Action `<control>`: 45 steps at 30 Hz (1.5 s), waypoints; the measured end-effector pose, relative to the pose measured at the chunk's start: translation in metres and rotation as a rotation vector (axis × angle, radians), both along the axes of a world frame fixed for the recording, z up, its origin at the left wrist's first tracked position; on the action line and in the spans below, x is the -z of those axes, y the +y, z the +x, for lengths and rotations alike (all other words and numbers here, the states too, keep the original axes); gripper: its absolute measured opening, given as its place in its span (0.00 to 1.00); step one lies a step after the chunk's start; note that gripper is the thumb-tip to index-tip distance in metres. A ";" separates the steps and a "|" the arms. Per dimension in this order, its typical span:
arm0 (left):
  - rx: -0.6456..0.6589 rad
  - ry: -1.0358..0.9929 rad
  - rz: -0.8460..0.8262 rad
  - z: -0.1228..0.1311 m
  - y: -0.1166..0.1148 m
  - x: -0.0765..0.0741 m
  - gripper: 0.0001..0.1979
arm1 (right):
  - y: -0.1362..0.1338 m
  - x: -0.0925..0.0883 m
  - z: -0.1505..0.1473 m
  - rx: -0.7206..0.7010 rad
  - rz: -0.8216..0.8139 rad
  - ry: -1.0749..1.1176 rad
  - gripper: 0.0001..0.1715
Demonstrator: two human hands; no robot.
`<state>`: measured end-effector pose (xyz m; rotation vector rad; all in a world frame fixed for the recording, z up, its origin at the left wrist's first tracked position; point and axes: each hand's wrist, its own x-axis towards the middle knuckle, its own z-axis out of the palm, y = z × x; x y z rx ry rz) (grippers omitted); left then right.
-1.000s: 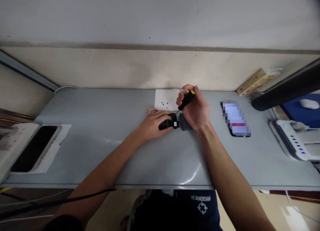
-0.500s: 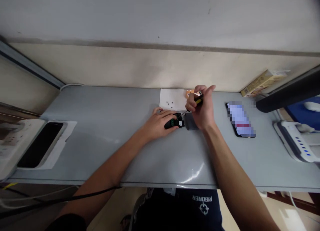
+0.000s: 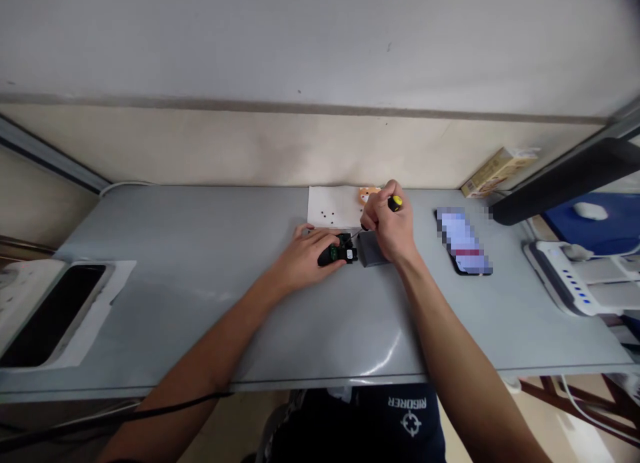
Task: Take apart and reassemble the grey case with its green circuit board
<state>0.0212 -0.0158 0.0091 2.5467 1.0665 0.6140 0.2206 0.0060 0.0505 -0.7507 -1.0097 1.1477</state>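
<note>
At the middle of the grey, glossy desktop lies a small black device with exposed green parts and a white label, its long axis running roughly from nine o'clock to three. The left hand is the nearer one: it touches the device from nine o'clock, fingers along the far edge and thumb along the near edge, holding it down. The right hand, at the device's two o'clock, is closed around a black-handled screwdriver with a yellow butt end. Everything turns on that tool's slant: its thin shaft points down towards eight o'clock, at the device's far right part; whether the tip touches cannot be told. Just beside the device, at three o'clock, sits a dark grey, flat-sided block.
</note>
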 end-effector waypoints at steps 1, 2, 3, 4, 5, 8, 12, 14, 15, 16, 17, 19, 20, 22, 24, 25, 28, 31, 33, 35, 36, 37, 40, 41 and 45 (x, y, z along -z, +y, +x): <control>0.000 -0.002 0.006 0.000 0.000 0.000 0.11 | -0.001 -0.002 -0.001 -0.017 0.001 0.011 0.29; 0.002 -0.004 0.016 0.000 0.000 0.000 0.11 | -0.002 -0.005 -0.002 -0.045 -0.002 0.023 0.28; 0.003 -0.004 0.025 0.000 0.000 0.001 0.11 | -0.003 -0.008 -0.003 -0.077 -0.009 0.033 0.28; 0.005 -0.005 0.033 -0.001 0.000 0.001 0.11 | -0.004 -0.011 -0.003 -0.109 -0.018 0.037 0.29; 0.006 -0.003 0.037 -0.001 0.001 0.001 0.12 | -0.005 -0.013 -0.003 -0.139 -0.029 0.034 0.28; 0.009 0.001 0.036 -0.002 0.001 0.002 0.12 | -0.007 -0.016 -0.003 -0.191 -0.045 0.009 0.25; 0.014 0.006 0.041 -0.002 0.001 0.002 0.12 | -0.008 -0.011 -0.006 -0.184 -0.018 0.020 0.25; 0.014 0.005 0.041 -0.002 0.001 0.002 0.12 | -0.007 -0.009 -0.009 -0.165 -0.002 0.060 0.25; 0.015 0.006 0.039 -0.002 0.001 0.002 0.12 | -0.007 -0.008 -0.010 -0.157 0.006 0.079 0.24; 0.017 0.006 0.039 -0.002 0.001 0.002 0.12 | -0.007 -0.008 -0.011 -0.152 0.012 0.092 0.24; 0.018 0.005 0.039 -0.002 0.002 0.002 0.12 | -0.007 -0.008 -0.012 -0.151 0.016 0.094 0.24; 0.014 0.004 0.044 -0.002 0.002 0.002 0.12 | -0.007 -0.008 -0.013 -0.146 0.021 0.076 0.24; 0.012 0.003 0.047 -0.002 0.002 0.002 0.12 | -0.008 -0.008 -0.013 -0.143 0.025 0.057 0.23; 0.007 0.004 0.051 -0.002 0.002 0.003 0.12 | -0.008 -0.007 -0.011 -0.130 0.035 0.017 0.22; 0.004 0.002 0.055 -0.001 0.002 0.003 0.12 | -0.007 -0.003 -0.010 -0.120 0.043 0.007 0.21; 0.004 0.000 0.058 -0.001 0.002 0.004 0.12 | -0.007 0.000 -0.009 -0.117 0.046 0.012 0.21; 0.009 -0.003 0.060 -0.001 0.002 0.003 0.12 | -0.003 0.006 -0.009 -0.122 0.041 0.054 0.22; 0.013 -0.002 0.059 -0.001 0.003 0.003 0.11 | -0.002 0.005 -0.011 -0.146 0.009 0.101 0.25; 0.012 -0.009 0.064 0.000 0.003 0.003 0.11 | -0.002 0.000 -0.013 -0.163 -0.032 0.121 0.28; 0.011 -0.014 0.071 -0.001 0.002 0.003 0.12 | -0.004 -0.004 -0.012 -0.160 -0.058 0.129 0.28; 0.010 -0.015 0.074 -0.001 0.002 0.003 0.12 | -0.004 -0.006 -0.011 -0.151 -0.060 0.129 0.27; 0.010 -0.014 0.075 -0.001 0.002 0.003 0.12 | -0.005 -0.006 -0.010 -0.146 -0.056 0.126 0.26; 0.017 -0.004 0.070 -0.002 0.002 0.002 0.12 | -0.006 -0.005 -0.006 -0.137 -0.036 0.104 0.25; 0.019 0.002 0.066 -0.002 0.002 0.002 0.11 | -0.006 -0.004 -0.005 -0.130 -0.027 0.096 0.26; 0.010 0.021 0.057 -0.001 0.002 0.002 0.12 | -0.005 -0.002 -0.007 -0.103 0.003 0.060 0.25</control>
